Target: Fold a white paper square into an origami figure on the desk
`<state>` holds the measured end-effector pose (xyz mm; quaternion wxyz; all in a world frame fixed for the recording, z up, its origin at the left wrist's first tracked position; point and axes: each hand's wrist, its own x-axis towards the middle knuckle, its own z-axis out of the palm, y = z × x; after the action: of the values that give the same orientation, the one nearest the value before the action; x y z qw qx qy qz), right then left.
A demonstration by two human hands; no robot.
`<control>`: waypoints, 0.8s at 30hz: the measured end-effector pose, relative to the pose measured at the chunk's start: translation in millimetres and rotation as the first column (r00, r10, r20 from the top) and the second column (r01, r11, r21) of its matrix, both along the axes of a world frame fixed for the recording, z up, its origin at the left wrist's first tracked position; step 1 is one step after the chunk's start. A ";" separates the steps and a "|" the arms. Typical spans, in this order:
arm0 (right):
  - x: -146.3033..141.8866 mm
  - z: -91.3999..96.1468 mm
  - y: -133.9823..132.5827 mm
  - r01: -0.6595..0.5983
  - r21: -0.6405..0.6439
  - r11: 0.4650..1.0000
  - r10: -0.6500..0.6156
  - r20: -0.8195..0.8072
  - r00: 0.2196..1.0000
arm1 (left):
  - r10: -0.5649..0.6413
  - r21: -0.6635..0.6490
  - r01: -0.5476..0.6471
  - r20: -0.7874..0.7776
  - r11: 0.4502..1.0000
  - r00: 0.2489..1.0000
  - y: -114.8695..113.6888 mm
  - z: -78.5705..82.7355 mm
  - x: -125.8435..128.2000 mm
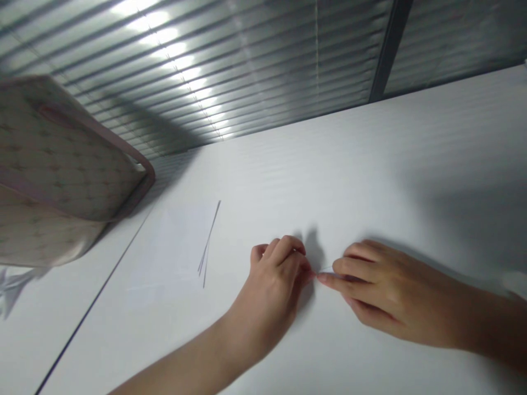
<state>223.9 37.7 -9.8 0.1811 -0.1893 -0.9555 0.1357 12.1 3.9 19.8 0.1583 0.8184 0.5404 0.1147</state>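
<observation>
Head view: left hand [272, 291], right hand [391, 291], one thin strip [324, 270] between, three more strips [208, 249].

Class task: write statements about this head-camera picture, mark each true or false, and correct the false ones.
1. The left hand and right hand pinch a thin pale strip between their fingertips. True.
2. The left hand holds scissors. False: it holds only the thin pale strip.
3. Thin dark strips lie fanned on a white sheet. True.
4. A quilted bag lies right of the hands. False: the quilted bag is at the left of the view.
5. Slatted blinds lie beyond the white surface. True.
</observation>
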 end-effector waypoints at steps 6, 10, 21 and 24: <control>0.5 -1.3 -0.9 -0.004 0.008 1.000 0.004 0.007 1.000 | 0.037 0.034 -0.036 -0.043 0.999 0.998 1.3 -1.9 6.1; 0.3 -2.2 -0.7 0.000 0.005 1.000 0.000 0.002 1.000 | 0.101 -0.009 -0.102 -0.102 0.995 0.990 3.8 -0.7 10.4; 0.2 -1.0 0.7 -0.012 0.011 1.000 0.012 0.011 1.000 | 0.290 -0.229 -0.313 -0.126 0.922 0.949 31.3 0.7 -1.8; 0.9 0.0 -0.5 -0.015 -0.004 1.000 0.015 0.019 1.000 | 0.306 -0.256 -0.329 -0.125 0.909 0.944 30.9 3.2 -0.8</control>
<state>224.8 37.2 -9.8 0.1705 -0.1840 -0.9583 0.1371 11.3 34.8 23.0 0.2264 0.6939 0.6829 0.0296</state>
